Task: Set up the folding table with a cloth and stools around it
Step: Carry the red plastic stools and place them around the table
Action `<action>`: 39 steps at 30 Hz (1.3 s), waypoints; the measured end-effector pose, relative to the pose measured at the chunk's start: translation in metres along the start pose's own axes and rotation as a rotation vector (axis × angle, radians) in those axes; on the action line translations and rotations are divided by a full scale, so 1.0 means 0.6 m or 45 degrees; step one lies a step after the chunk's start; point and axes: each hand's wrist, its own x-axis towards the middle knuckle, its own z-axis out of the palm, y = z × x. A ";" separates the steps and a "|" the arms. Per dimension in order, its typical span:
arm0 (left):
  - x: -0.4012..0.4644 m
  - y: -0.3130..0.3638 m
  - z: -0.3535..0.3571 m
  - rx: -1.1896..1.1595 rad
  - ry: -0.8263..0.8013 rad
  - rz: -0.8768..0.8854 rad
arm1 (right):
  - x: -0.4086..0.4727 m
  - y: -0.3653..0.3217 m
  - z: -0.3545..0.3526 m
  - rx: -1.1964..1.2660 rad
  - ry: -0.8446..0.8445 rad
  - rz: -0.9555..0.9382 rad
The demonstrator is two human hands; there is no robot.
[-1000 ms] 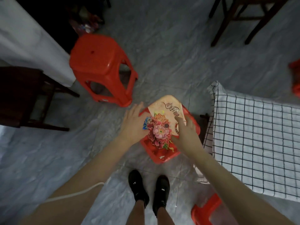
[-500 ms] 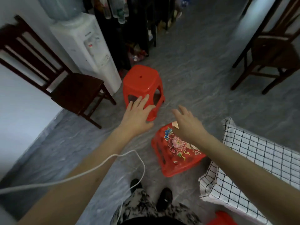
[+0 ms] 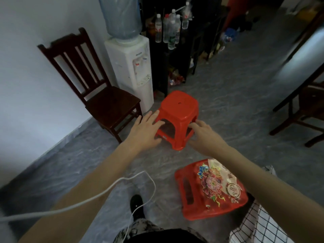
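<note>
A plain red plastic stool (image 3: 178,109) stands on the grey floor ahead of me. My left hand (image 3: 144,128) lies against its left side with fingers spread. My right hand (image 3: 203,133) touches its right front leg, fingers curled toward it. Neither hand has closed around the stool. A second red stool with a flower-printed seat (image 3: 210,188) stands near my feet at lower right, beside the table's black-and-white checked cloth (image 3: 259,223), which shows only at the bottom right corner.
A dark wooden chair (image 3: 98,90) and a white water dispenser (image 3: 133,67) stand against the wall at left. A dark shelf with bottles (image 3: 171,27) is behind the stool. Another wooden chair (image 3: 303,109) is at right. A white cable (image 3: 105,192) hangs over my left arm.
Both hands left the flower-printed stool and reached forward to the plain red stool, now touching its sides. My view lifted from the floor toward the wall.
</note>
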 end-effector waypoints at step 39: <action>0.642 -0.251 -0.062 0.147 -0.371 0.382 | 0.578 0.082 -0.065 -0.014 0.122 0.422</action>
